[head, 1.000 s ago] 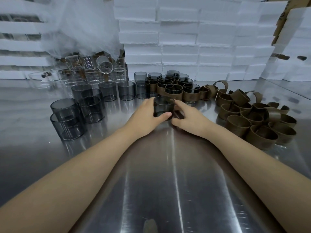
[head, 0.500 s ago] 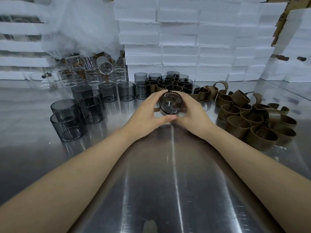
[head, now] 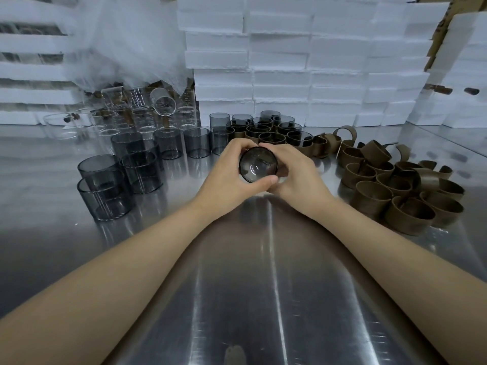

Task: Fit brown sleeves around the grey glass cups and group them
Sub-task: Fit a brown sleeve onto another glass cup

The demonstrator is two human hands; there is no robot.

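- The left hand (head: pixel 224 180) and right hand (head: pixel 300 180) curl their fingers (head: pixel 237 147) round one grey glass cup (head: pixel 258 165). It is tipped on its side with a round end facing the viewer, probably so a sleeve can slide along its wall. The fingers hide any sleeve.
- Left of the fingers: bare grey cups (head: pixel 142 167), the supply.
- Just beyond the fingers: sleeved cups (head: pixel 271 133), grouped tightly on the table (head: pixel 263 285).
- Right of the fingers: loose brown sleeves (head: pixel 390 191), near the right hand.
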